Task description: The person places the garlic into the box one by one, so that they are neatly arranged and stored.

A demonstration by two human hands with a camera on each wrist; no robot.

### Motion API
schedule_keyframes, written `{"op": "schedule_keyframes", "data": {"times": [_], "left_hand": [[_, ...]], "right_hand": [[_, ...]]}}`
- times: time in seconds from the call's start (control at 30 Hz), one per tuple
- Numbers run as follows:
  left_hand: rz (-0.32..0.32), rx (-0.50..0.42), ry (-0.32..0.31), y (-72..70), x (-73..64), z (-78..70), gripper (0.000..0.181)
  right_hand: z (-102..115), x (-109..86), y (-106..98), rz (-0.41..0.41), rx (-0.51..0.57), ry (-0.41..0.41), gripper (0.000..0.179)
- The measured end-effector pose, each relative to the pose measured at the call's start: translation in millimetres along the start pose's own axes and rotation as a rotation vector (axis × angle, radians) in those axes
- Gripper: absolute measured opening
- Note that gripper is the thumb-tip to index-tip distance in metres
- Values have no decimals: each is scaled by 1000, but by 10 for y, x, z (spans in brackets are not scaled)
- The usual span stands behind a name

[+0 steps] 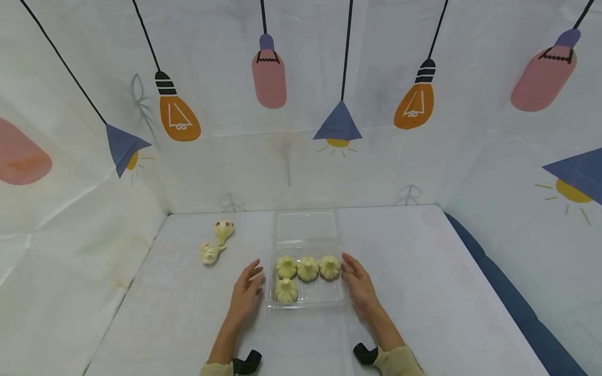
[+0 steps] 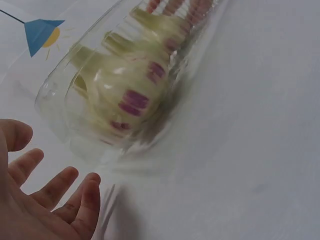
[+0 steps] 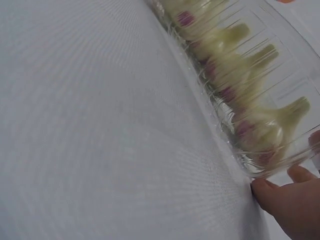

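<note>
A clear plastic clamshell box (image 1: 324, 295) lies on the table, its lid (image 1: 307, 225) folded back on the far side. Three garlic bulbs (image 1: 308, 269) form the far row inside, and another bulb (image 1: 286, 291) sits at the near left. Just left of the box, apart from it, is my left hand (image 1: 245, 293), fingers loosely bent and holding nothing. My right hand (image 1: 361, 290) is at the box's right side, with its fingertips at the wall. In the right wrist view, the thumb (image 3: 272, 196) lies against or very close to a lower corner of the box.
Two more garlic bulbs (image 1: 209, 253) (image 1: 223, 231) lie on the white table (image 1: 155, 313), left of the box. A white sheet (image 1: 301, 167) with printed lamps surrounds the table at the back and sides. Dark blue material (image 1: 505, 292) runs along the right edge.
</note>
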State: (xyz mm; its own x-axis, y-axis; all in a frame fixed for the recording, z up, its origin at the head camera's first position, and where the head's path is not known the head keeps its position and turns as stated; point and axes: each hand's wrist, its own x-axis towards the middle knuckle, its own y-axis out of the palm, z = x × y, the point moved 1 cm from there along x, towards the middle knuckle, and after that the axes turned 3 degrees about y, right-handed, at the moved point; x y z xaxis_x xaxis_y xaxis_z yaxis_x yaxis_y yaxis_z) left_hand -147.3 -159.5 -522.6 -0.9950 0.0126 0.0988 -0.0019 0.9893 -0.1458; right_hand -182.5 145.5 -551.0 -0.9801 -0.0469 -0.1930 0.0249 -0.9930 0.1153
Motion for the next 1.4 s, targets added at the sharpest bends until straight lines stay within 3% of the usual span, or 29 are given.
{"op": "schedule_keyframes", "data": {"times": [0.23, 0.47, 0.77, 1.07, 1.2, 1.4], "left_hand": [[-107, 248, 137, -202, 107, 277, 33], [-144, 443, 224, -405, 227, 243, 26], [-146, 549, 297, -735, 444, 127, 26], [-156, 614, 286, -1092, 662, -16, 28], [-146, 630, 278, -1228, 724, -15, 31], [-95, 656, 210, -1363, 811, 80, 39]], "right_hand": [[-1, -3, -27, -11, -10, -11, 55], [-12, 6, -29, -9, 22, -17, 54], [-19, 18, -24, -13, 20, -18, 53], [3, 28, -10, -14, 20, -23, 52], [-4, 29, -11, -19, 22, -18, 52], [-10, 26, -16, -29, 29, -17, 52]]}}
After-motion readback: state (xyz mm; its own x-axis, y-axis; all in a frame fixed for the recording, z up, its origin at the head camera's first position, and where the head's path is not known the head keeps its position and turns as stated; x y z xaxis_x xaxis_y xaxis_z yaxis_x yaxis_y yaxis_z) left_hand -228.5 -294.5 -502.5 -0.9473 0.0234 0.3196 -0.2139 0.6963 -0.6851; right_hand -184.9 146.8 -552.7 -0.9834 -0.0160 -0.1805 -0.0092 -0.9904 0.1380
